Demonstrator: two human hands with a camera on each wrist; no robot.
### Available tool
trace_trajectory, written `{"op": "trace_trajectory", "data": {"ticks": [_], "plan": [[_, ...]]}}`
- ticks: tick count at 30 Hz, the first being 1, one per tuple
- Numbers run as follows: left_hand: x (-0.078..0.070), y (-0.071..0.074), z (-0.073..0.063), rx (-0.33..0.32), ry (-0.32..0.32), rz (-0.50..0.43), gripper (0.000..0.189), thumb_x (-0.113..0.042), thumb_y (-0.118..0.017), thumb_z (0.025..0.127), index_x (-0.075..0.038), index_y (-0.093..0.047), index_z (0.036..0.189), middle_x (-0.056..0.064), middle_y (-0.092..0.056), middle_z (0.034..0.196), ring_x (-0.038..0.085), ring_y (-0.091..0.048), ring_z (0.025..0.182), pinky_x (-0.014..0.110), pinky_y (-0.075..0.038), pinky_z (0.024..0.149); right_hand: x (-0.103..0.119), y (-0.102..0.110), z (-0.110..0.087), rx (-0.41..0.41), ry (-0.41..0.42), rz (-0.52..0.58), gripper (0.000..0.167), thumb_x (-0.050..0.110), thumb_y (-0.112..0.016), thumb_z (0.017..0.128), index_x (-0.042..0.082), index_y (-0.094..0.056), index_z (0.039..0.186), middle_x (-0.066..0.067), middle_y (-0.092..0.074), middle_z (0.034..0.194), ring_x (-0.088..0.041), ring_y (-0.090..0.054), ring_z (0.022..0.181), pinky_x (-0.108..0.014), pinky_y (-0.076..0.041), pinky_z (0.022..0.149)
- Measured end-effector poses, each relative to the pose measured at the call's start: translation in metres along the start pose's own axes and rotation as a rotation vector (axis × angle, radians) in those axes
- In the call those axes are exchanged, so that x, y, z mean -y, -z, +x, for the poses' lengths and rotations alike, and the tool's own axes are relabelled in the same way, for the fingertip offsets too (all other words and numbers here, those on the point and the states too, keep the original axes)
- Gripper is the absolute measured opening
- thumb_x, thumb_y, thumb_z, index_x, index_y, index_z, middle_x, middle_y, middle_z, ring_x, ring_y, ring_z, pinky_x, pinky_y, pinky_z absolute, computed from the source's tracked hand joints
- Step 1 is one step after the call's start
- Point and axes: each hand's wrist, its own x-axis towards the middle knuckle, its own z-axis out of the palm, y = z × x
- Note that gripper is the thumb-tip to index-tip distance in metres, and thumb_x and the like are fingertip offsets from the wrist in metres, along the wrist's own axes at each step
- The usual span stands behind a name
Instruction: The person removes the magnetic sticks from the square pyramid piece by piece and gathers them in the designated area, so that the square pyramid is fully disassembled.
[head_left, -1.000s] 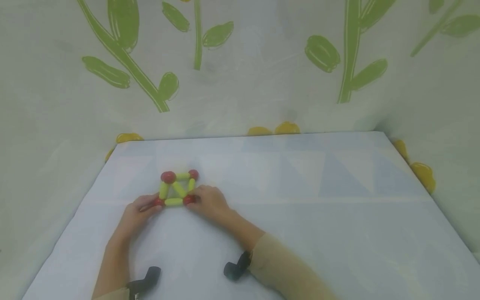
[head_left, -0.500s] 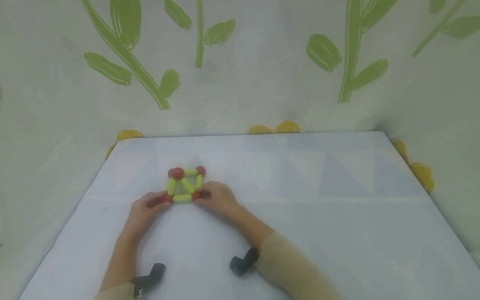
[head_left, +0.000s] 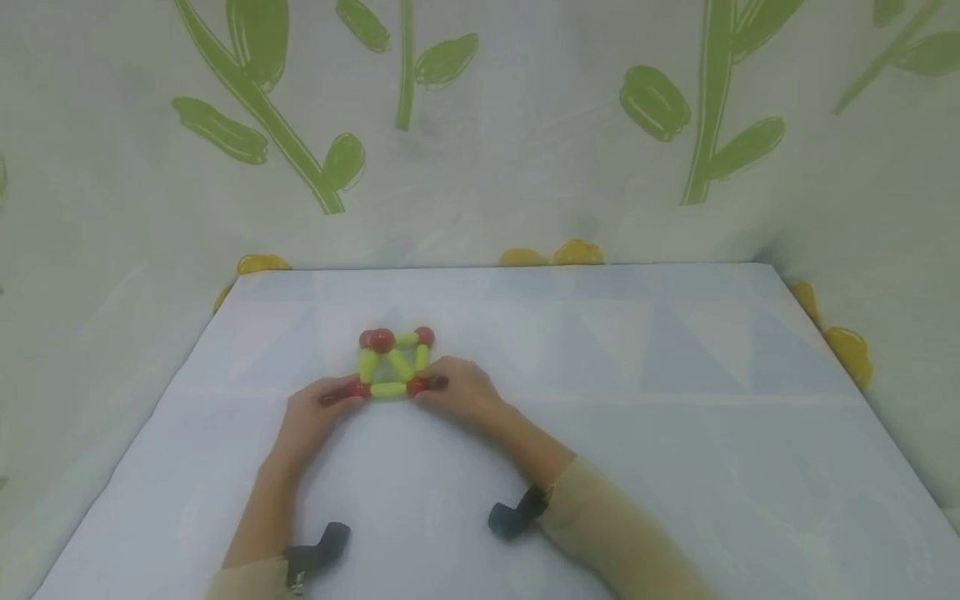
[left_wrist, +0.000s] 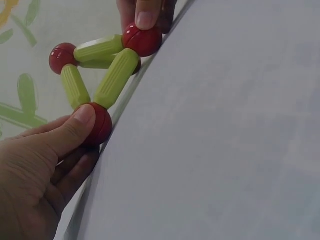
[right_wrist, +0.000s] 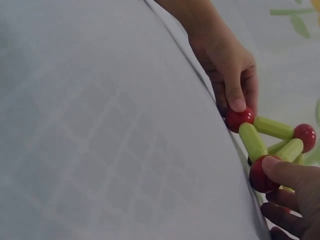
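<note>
A ball-and-stick frame of red balls and yellow-green rods stands on the white table, held between both hands. My left hand pinches its near left red ball between thumb and fingers. At the near right red ball, my right hand has its thumb and fingertips around the ball. One raised red ball tops slanting rods. Behind it, the far left red ball is partly hidden, while the far right red ball shows plainly.
The white table has pale blue triangles along its far part. A wall covering with green leaf patterns rises behind and at the sides. Dark wrist-worn devices sit by the beige sleeves.
Both hands and the frame have moved right and slightly toward the table's far edge. The far left ball now shows from behind the raised one. Both grips stay on the same balls.
</note>
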Motion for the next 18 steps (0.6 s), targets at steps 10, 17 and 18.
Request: {"op": "trace_trajectory", "data": {"ticks": [10, 17, 18], "plan": [[-0.010, -0.016, 0.006, 0.008, -0.083, -0.015, 0.052, -0.039, -0.074, 0.078, -0.016, -0.062, 0.123, 0.007, -0.065, 0.119, 0.024, -0.059, 0.113, 0.042, -0.046, 0.097, -0.016, 0.017, -0.006, 0.005, 0.019, -0.019, 0.032, 0.036, -0.074, 0.080, 0.026, -0.067, 0.110, 0.017, -0.064, 0.095, -0.006, -0.059, 0.092, -0.025, -0.051, 0.080], [-0.018, -0.030, 0.010, 0.027, -0.086, -0.042, 0.048, -0.033, -0.077, 0.077, -0.017, -0.064, 0.120, 0.005, -0.066, 0.115, 0.022, -0.060, 0.110, 0.040, -0.048, 0.096, -0.025, 0.029, -0.017, 0.009, -0.023, -0.016, 0.034, 0.036, -0.074, 0.080, 0.024, -0.067, 0.112, 0.014, -0.064, 0.097, -0.008, -0.059, 0.094, -0.027, -0.052, 0.081], [-0.020, -0.032, 0.010, 0.034, -0.086, -0.040, 0.047, -0.032, -0.076, 0.077, -0.017, -0.064, 0.120, 0.004, -0.066, 0.115, 0.021, -0.060, 0.110, 0.040, -0.048, 0.096, -0.025, 0.031, -0.019, 0.005, -0.023, -0.020, 0.034, 0.035, -0.074, 0.080, 0.024, -0.067, 0.112, 0.013, -0.065, 0.098, -0.008, -0.059, 0.094, -0.027, -0.052, 0.082]]}}
